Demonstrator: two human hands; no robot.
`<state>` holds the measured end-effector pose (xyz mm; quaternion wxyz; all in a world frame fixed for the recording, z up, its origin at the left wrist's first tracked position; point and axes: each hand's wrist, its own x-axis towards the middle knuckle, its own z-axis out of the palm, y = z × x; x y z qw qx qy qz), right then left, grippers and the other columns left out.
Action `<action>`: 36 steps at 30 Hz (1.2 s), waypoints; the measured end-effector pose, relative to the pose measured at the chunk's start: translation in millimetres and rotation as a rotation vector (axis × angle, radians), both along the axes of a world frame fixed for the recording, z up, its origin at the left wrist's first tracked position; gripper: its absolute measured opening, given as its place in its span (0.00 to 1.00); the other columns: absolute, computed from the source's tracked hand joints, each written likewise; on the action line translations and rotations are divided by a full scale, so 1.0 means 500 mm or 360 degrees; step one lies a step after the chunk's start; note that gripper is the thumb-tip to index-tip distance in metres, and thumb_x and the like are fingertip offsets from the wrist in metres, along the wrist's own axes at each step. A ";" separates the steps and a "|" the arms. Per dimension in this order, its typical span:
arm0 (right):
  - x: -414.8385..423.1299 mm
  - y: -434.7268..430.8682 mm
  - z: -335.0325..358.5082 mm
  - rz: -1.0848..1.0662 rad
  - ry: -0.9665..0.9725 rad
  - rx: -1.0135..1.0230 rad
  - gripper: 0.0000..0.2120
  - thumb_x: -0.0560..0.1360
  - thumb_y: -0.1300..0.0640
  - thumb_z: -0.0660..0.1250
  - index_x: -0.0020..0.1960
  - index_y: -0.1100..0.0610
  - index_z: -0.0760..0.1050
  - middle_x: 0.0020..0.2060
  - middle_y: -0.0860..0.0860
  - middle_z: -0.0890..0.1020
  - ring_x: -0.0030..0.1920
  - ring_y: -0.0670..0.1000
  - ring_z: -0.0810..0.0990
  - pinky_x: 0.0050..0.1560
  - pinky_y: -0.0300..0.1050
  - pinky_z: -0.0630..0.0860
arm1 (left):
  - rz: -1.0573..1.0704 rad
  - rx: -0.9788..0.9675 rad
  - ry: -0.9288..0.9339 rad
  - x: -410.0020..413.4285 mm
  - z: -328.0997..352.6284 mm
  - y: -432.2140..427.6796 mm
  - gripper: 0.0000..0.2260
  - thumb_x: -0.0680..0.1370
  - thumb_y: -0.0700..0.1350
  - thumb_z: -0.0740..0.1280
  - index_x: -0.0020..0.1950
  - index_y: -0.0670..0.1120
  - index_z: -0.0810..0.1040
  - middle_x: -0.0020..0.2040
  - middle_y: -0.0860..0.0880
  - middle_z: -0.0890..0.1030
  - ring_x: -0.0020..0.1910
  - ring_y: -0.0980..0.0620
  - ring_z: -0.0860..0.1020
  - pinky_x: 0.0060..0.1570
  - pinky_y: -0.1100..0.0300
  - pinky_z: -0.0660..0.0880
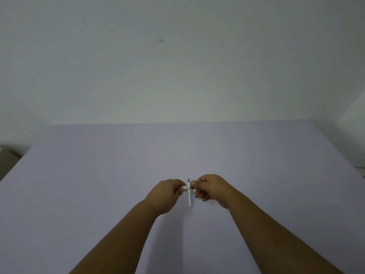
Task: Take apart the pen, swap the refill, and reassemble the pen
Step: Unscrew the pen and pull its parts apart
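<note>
- A pale lilac, matte counter (98, 184) fills the lower half of the frame, backed by a plain whitish wall (177, 56).
- Two bare forearms are extended from the bottom edge toward the lower centre of the frame, where both hands are brought close together above the counter.
- A short white pen barrel piece (185, 187) is held crosswise between the hands; the grip of the left hand (167, 193) is closed on its left end, fingers curled in.
- The grip of the right hand (212, 187) is closed narrowly at the barrel's right end; whether a separate small part is pinched there cannot be told.
- A small dark bit (196, 196) shows under the right hand's fingers; what it is cannot be told.
- A thin white refill tube with a dark tip (189, 196) is seen upright in the frame between the two hands, dark tip toward the wall, passing just behind the barrel piece; whether it lies on the counter or is held cannot be told.
- No container is seen on the counter.
</note>
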<state>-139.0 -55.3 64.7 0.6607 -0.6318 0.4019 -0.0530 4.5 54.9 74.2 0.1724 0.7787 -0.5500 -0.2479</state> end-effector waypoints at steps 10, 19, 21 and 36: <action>-0.006 0.009 0.005 -0.0022 -0.0008 -0.0090 0.05 0.75 0.57 0.68 0.43 0.58 0.79 0.38 0.54 0.81 0.37 0.50 0.79 0.44 0.44 0.78 | -0.0009 -0.0007 -0.0010 -0.005 0.004 0.007 0.11 0.81 0.43 0.57 0.55 0.45 0.79 0.50 0.46 0.82 0.45 0.50 0.75 0.39 0.64 0.68; -0.008 0.013 0.006 -0.0028 -0.0020 -0.0110 0.02 0.74 0.59 0.68 0.44 0.58 0.78 0.39 0.54 0.81 0.38 0.50 0.78 0.45 0.45 0.79 | -0.0014 -0.0023 -0.0034 -0.007 0.012 0.012 0.11 0.81 0.43 0.57 0.55 0.45 0.78 0.50 0.46 0.81 0.45 0.50 0.75 0.40 0.62 0.67; -0.008 0.013 0.004 0.0005 -0.0024 -0.0152 0.04 0.72 0.63 0.70 0.46 0.56 0.78 0.42 0.53 0.81 0.43 0.52 0.78 0.52 0.51 0.79 | -0.0008 -0.0022 -0.0032 -0.008 0.013 0.014 0.11 0.81 0.43 0.57 0.55 0.45 0.78 0.51 0.46 0.81 0.44 0.51 0.74 0.41 0.62 0.67; -0.006 0.013 0.017 -0.0065 -0.0006 -0.0091 0.04 0.75 0.58 0.68 0.42 0.57 0.78 0.37 0.53 0.80 0.36 0.49 0.77 0.40 0.40 0.77 | 0.0025 -0.0013 -0.0001 -0.004 0.017 0.014 0.11 0.81 0.45 0.57 0.55 0.46 0.79 0.49 0.46 0.82 0.44 0.51 0.75 0.37 0.64 0.67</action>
